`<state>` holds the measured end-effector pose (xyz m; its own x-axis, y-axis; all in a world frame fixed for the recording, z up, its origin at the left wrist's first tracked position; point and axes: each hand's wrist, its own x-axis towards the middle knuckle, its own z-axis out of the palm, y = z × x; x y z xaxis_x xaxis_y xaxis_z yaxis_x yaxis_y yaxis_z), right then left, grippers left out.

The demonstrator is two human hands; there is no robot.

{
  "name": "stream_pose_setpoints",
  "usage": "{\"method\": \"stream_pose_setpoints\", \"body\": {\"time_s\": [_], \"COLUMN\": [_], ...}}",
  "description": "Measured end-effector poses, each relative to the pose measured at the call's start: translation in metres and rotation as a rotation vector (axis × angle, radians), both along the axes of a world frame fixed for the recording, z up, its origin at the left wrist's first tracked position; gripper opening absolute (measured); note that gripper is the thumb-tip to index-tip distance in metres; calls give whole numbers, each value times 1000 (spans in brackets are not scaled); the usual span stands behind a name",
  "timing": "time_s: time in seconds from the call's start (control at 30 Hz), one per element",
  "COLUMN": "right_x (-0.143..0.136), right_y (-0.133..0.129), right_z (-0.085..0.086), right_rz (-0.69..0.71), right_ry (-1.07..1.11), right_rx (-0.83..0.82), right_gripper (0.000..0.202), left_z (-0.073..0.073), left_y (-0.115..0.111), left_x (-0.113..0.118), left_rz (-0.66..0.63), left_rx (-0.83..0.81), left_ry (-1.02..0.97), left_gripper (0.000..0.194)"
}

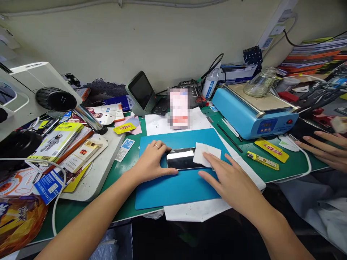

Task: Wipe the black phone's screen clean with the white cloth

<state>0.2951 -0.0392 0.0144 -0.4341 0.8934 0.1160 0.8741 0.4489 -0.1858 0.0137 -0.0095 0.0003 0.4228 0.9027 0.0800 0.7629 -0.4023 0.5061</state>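
A smartphone (pixel 180 164) with a shiny black screen lies flat on a blue work mat (pixel 173 191), a bright reflection across it. My left hand (pixel 150 162) grips its left end, with the thumb along the near edge and the fingers at the far edge. Over the right part of the screen is a folded white wipe (pixel 206 151). My right hand (pixel 229 177) presses the wipe down with its fingertips, its thumb held apart near the mat. Part of the phone is hidden under the wipe.
Behind the mat stands a blurred-out upright phone (pixel 179 108) beside a smart display (pixel 141 92). A blue heating plate (pixel 252 112) carries a glass jar (pixel 260 83). Boxes (pixel 58 142) and a microscope stand (pixel 92 119) crowd the left. Another person's hand (pixel 325 148) is at right.
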Motion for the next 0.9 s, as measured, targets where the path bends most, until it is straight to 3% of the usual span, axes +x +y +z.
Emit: {"method": "stream_pose_setpoints", "body": {"time_s": [0.2, 0.43, 0.73, 0.9], "right_x": [-7, 5, 9, 11], "right_y": [25, 8, -1, -1], "right_z": [-6, -21, -15, -14], "right_rz": [4, 18, -78, -79], "right_ry": [74, 203, 497, 511], "right_rx": [0, -20, -19, -32], "right_gripper": [55, 64, 42, 42], "left_z": [0, 0, -1, 2], "left_y": [-3, -6, -5, 1], "left_x": [0, 1, 3, 9], "left_rz": [-7, -18, -26, -102], "left_rx": [24, 36, 88, 155], "left_ry": [-7, 15, 63, 148], "left_gripper": [72, 68, 64, 56]}}
